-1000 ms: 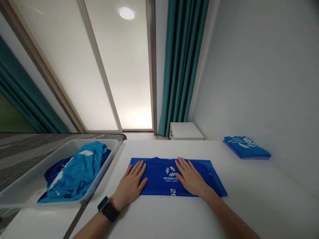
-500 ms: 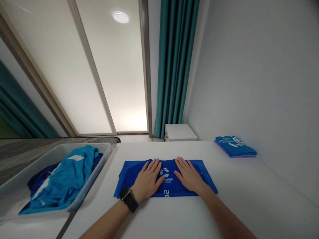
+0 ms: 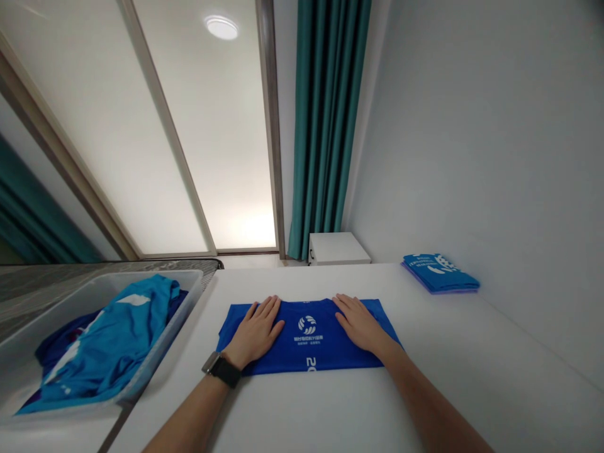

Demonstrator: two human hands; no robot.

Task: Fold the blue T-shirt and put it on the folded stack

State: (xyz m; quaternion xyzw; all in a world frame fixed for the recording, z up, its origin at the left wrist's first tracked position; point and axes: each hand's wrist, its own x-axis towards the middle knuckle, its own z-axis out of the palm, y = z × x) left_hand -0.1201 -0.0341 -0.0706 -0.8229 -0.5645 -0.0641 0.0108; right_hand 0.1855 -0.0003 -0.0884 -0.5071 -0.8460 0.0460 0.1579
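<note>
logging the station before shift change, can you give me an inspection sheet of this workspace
surface: white table, matte, carries the shirt
job's things: blue shirt folded into a strip, lying flat, logo up
clutter: clear bin at left holding loose blue garments; folded blue stack at far right
hands: left hand and right hand open, flat on the shirt; watch on left wrist
cables: nothing seen
surroundings: teal curtain, white cabinet, white wall

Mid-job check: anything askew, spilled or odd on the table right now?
Nothing serious. The folded blue shirt lies flat and square under the left hand and right hand. The folded stack sits neatly by the wall. Only the light-blue shirt in the bin is crumpled and seems to lap over its near rim.
</note>
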